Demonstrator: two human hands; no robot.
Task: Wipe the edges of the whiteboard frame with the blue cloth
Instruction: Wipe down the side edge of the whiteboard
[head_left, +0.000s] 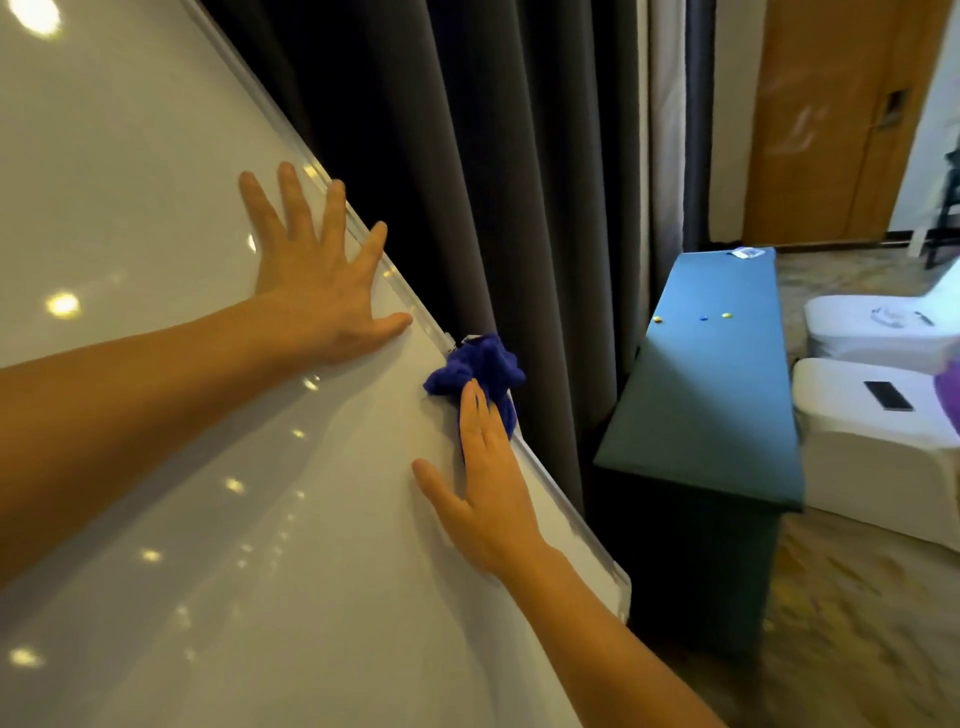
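The whiteboard (156, 467) fills the left of the head view, tilted, its silver frame edge (566, 499) running diagonally from top left to lower right. My left hand (317, 280) lies flat on the board with fingers spread, fingertips reaching the frame. My right hand (488, 483) presses the bunched blue cloth (483, 364) against the right frame edge, fingers over the cloth's lower part, thumb spread on the board. The cloth bulges past my fingertips over the frame.
Dark grey curtains (493, 182) hang right behind the board's edge. A teal-covered table (711, 389) with small coloured pieces stands to the right. White covered chairs (872, 415), one with a phone (888, 395), and a wooden door (831, 119) lie beyond.
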